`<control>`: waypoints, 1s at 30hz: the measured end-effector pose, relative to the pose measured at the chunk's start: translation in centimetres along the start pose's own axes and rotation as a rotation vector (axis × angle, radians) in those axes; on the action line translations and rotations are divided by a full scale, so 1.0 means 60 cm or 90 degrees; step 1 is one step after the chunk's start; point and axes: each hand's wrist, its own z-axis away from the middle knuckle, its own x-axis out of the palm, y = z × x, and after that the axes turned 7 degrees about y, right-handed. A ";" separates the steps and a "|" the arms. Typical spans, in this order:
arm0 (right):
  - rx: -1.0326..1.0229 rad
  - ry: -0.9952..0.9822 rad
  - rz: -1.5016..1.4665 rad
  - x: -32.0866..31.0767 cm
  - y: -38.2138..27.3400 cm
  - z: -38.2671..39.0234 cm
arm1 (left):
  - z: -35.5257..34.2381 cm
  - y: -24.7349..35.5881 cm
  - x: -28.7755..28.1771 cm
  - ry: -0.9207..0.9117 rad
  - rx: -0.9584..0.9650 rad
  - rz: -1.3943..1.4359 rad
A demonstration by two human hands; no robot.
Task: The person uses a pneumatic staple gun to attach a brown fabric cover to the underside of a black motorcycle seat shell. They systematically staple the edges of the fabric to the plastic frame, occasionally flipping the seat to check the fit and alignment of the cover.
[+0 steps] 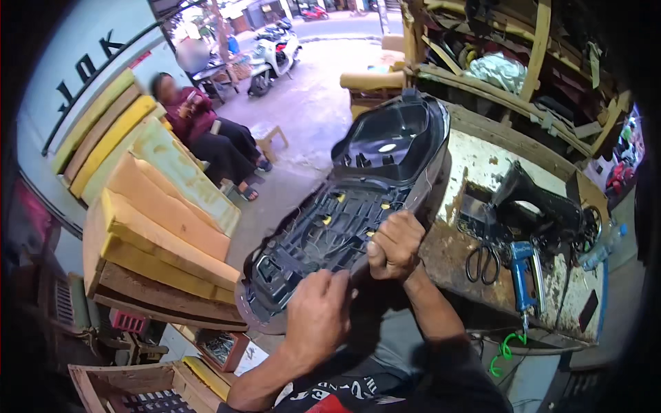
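An upturned black motorcycle seat (365,196) lies at the centre, showing its ribbed plastic underside, yellow pads, thin strands and a smooth moulded section at the far end. My right hand (396,248) is closed on the seat's right edge, thumb toward me. My left hand (320,310) has its fingers curled at the near right edge of the seat; what they pinch, if anything, is hidden. To the right, on a worn workbench (454,175), are a black sewing machine (530,199), scissors (482,265) and a blue air staple gun (523,275) with a green coiled hose.
Stacked foam boards (158,227) fill the left side. A seated person (200,131) is behind them, with scooters (272,58) outside. A cluttered wooden rack (533,76) stands at back right. A box of small metal pieces (220,350) and a crate (138,389) sit at lower left.
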 end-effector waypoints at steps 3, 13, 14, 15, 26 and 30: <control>0.092 -0.015 0.106 -0.058 -0.002 0.078 | 0.067 -0.006 0.104 -0.052 0.009 0.016; 0.638 -0.512 0.705 -0.446 0.044 0.179 | 0.125 0.001 0.187 -0.056 0.056 -0.004; 0.676 -0.538 0.729 -0.444 0.059 0.185 | 0.115 -0.002 0.173 -0.069 0.048 -0.014; 0.716 -0.565 0.762 -0.444 0.077 0.180 | 0.110 -0.003 0.165 -0.083 0.043 -0.014; 0.862 -0.478 0.500 -0.300 -0.056 -0.064 | 0.124 -0.030 0.177 -0.086 0.044 0.107; 0.816 -0.688 0.297 -0.169 -0.125 -0.154 | 0.127 -0.034 0.173 -0.122 0.019 0.094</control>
